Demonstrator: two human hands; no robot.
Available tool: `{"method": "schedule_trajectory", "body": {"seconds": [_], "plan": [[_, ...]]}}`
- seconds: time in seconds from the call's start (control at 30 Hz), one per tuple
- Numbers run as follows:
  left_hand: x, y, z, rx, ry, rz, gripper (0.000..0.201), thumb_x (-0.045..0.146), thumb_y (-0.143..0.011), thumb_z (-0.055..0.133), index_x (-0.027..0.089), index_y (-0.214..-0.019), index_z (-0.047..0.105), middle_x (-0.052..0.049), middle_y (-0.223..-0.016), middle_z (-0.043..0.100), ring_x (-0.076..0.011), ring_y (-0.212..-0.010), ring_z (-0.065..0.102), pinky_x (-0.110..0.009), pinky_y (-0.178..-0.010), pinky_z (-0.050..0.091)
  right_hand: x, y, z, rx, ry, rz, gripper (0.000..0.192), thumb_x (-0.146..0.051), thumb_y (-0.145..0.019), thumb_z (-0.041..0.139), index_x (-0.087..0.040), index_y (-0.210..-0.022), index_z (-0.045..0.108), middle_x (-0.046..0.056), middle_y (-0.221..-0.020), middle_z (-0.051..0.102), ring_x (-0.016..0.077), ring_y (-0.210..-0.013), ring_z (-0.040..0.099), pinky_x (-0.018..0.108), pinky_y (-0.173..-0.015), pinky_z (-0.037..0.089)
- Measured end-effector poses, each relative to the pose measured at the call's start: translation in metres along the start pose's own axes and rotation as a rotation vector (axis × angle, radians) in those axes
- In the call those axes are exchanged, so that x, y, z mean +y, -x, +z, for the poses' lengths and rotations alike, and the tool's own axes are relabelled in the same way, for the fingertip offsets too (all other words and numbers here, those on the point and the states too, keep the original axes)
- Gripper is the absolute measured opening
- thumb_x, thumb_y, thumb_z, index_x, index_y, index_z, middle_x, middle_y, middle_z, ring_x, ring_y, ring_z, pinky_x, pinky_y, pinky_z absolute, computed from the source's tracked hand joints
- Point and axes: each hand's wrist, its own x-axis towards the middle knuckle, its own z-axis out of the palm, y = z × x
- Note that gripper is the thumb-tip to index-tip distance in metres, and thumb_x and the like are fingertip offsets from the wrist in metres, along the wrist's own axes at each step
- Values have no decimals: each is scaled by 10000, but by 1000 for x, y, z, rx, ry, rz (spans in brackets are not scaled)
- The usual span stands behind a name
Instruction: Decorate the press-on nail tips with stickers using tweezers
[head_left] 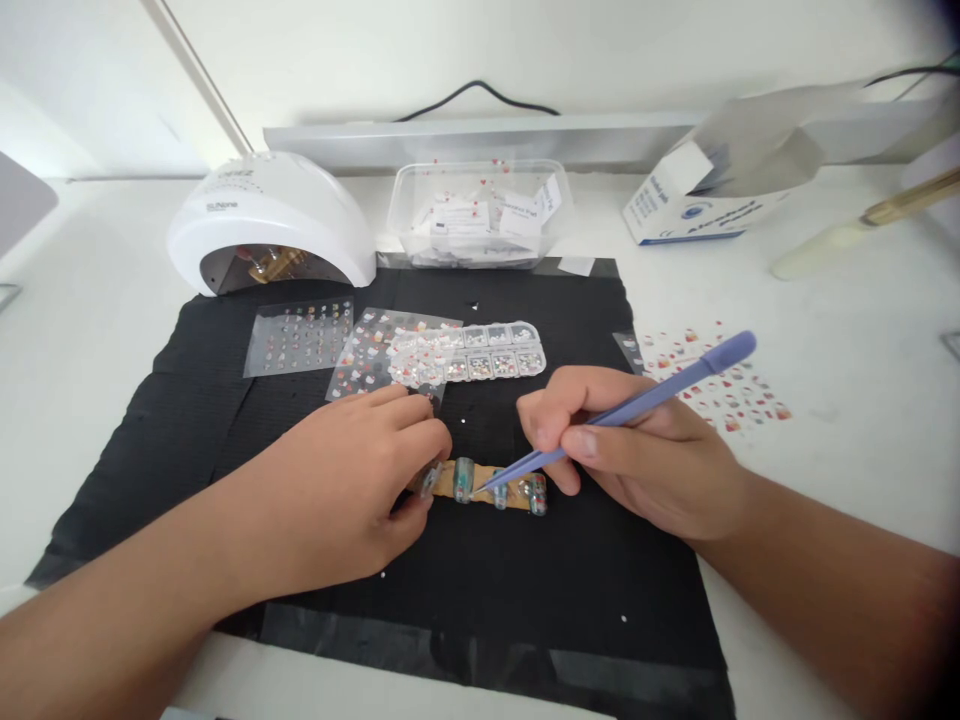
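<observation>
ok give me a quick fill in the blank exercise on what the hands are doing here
1. The right hand holds a ____ tool like a pen.
2. The tool's tip touches the wooden strip of decorated ____.
3. The left hand steadies the strip's ____ end.
4. The strip lies on a ____ mat.

Missing words: purple; nail tips; left; black

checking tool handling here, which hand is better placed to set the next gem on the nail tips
Right. The right hand holds the purple tweezers with their tip at the nail tips; the left hand pinches the strip's end.
</observation>
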Motion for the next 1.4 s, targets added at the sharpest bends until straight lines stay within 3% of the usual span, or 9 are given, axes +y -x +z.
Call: {"method": "schedule_trajectory", "body": {"seconds": [0.33, 1.1, 1.4], "plan": [[-1, 1, 0, -5, 7, 1, 87, 108, -821, 539, 171, -841, 595, -29, -836, 533, -198, -776, 483, -339, -668, 394, -1, -1, 2, -14, 1, -18, 105, -207, -908, 605, -155, -835, 659, -41, -587, 538, 92, -542, 482, 242, -529, 358], [0, 0, 0, -18, 6, -3, 95, 97, -818, 535, 169, -839, 593, -34, -840, 524, -205, -784, 475, -344, -676, 393, -1, 0, 1, 4, 35, -22, 146, -291, -914, 626, -167, -853, 672, -30, -598, 533, 112, -540, 485, 265, -520, 355], [-1, 1, -1, -13, 8, 8, 113, 103, -822, 545, 176, -897, 587, -31, -869, 551, -209, -804, 499, -358, -697, 408, 0, 0, 1, -12, 10, -35, 114, -240, -913, 614, -159, -855, 671, -34, -589, 530, 106, -541, 474, 254, -519, 352]]}}
